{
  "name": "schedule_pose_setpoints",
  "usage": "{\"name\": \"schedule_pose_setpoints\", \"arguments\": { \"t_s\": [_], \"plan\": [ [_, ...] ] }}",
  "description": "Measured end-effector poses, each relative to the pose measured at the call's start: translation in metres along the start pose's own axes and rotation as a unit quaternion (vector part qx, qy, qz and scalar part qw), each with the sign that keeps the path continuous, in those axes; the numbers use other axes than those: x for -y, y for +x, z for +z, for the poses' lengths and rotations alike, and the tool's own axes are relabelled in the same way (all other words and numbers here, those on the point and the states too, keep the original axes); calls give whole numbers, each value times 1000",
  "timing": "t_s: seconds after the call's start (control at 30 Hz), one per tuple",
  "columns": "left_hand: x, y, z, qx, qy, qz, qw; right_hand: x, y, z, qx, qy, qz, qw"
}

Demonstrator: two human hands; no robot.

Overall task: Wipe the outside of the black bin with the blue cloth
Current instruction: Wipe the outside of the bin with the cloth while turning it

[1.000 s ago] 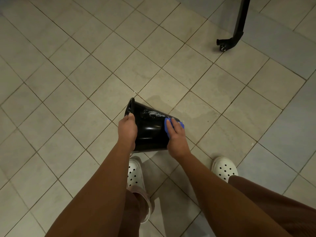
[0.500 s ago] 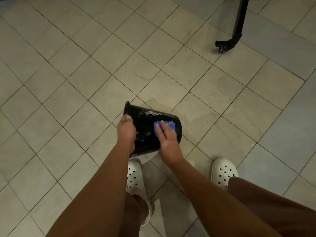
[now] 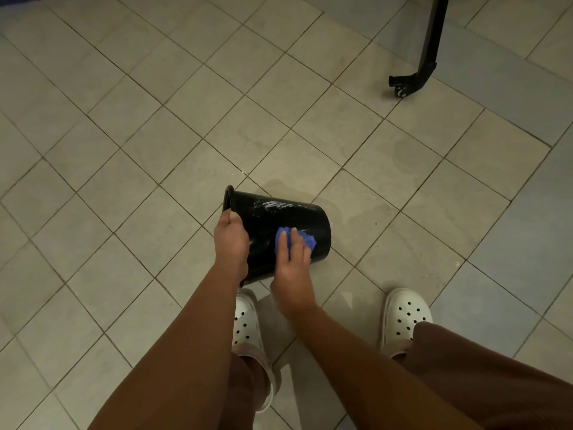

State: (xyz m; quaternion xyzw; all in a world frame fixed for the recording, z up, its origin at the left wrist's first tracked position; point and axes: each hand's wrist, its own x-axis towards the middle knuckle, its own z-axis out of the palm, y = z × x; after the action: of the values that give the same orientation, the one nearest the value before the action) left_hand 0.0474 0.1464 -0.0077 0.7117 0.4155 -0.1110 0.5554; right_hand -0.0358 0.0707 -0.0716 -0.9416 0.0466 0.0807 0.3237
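The black bin (image 3: 273,215) is tipped on its side above the tiled floor, its open rim pointing left and its base to the right. White streaks show on its upper wall. My left hand (image 3: 231,240) grips the rim at the left end. My right hand (image 3: 293,259) presses the crumpled blue cloth (image 3: 307,240) flat against the middle of the bin's side wall, fingers spread over it. The lower part of the bin is hidden behind both hands.
Beige floor tiles (image 3: 155,135) spread all around, with a damp patch (image 3: 366,212) right of the bin. A black wheeled leg (image 3: 418,72) stands at the top right. My feet in white perforated clogs (image 3: 406,315) are just below the bin.
My right hand has slid the blue cloth leftward from the bin's base end to the middle of its side. The bin has tilted slightly, its base now further right.
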Motion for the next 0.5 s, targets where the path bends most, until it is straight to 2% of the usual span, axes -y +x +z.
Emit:
{"name": "schedule_pose_setpoints", "arguments": {
  "t_s": [0.07, 0.17, 0.3, 0.37, 0.5],
  "plan": [
    [0, 2, -1, 2, 3, 5, 1000, -20, 20, -12, 20, -8, 5, 1000],
    [1, 2, -3, 7, 3, 0, 1000, -46, 40, -27, 55, 16, 61, 997],
    [-4, 8, -7, 25, 26, -26, 999, -49, 34, -29, 37, 31, 107, 993],
    [-6, 12, -8, 14, 54, -23, 998, -44, 25, -25, 35, 45, 90, 994],
    [-3, 12, -8, -19, 95, -13, 995, -56, 21, -22, 51, 5, -13, 999]
  ]
}}
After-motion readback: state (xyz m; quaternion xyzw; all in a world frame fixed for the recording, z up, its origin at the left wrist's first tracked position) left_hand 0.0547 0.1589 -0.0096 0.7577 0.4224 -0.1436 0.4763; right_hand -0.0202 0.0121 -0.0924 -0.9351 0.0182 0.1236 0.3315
